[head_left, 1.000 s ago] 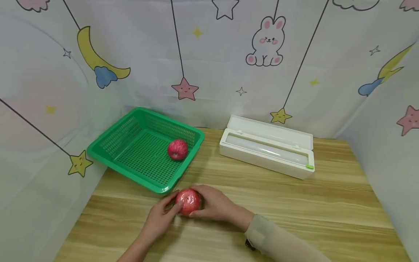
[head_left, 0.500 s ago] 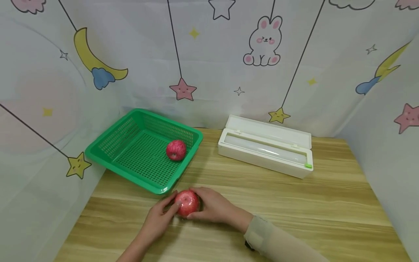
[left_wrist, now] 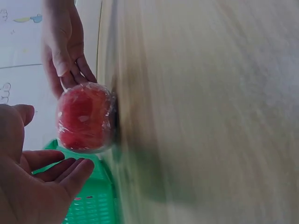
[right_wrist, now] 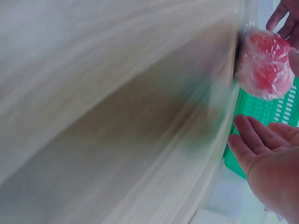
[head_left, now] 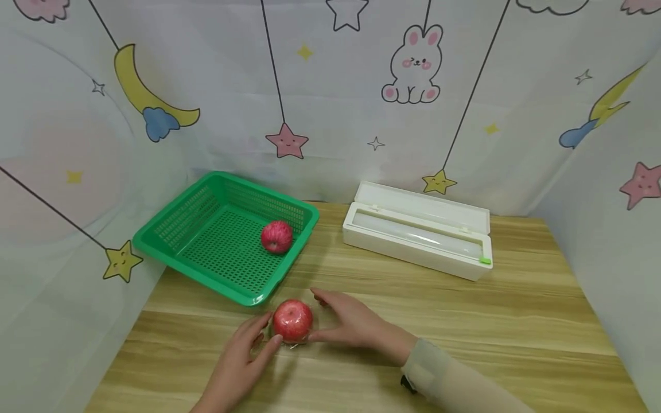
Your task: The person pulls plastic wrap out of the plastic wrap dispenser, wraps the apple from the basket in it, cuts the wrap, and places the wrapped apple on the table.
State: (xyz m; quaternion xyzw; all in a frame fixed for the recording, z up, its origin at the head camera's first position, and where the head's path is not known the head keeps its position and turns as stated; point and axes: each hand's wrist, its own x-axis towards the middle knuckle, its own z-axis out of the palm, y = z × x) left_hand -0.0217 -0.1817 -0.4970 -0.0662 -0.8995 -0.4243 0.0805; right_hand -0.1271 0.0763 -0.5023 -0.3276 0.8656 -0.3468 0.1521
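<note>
A red apple (head_left: 292,320) wrapped in clear plastic film stands on the wooden table between both hands. In the left wrist view the wrapped apple (left_wrist: 84,119) shows film bunched along its lower side. My left hand (head_left: 240,355) is just left of it, fingers apart and loosely bent, holding nothing. On the other side my right hand (head_left: 356,321) is spread, its thumb tip close to the apple; whether it touches is unclear. A second red apple (head_left: 276,237) lies in the green plastic basket (head_left: 170,259) behind the left hand.
At the back right stands a white cling film dispenser box (head_left: 413,250) with its lid raised and a roll inside. A patterned cloth backdrop (head_left: 330,115) encloses the table (head_left: 516,321) at the back and sides.
Both hands have let go of the wrapped apple and moved apart, left hand toward the lower left, right hand to the right. The apple stays on the table.
</note>
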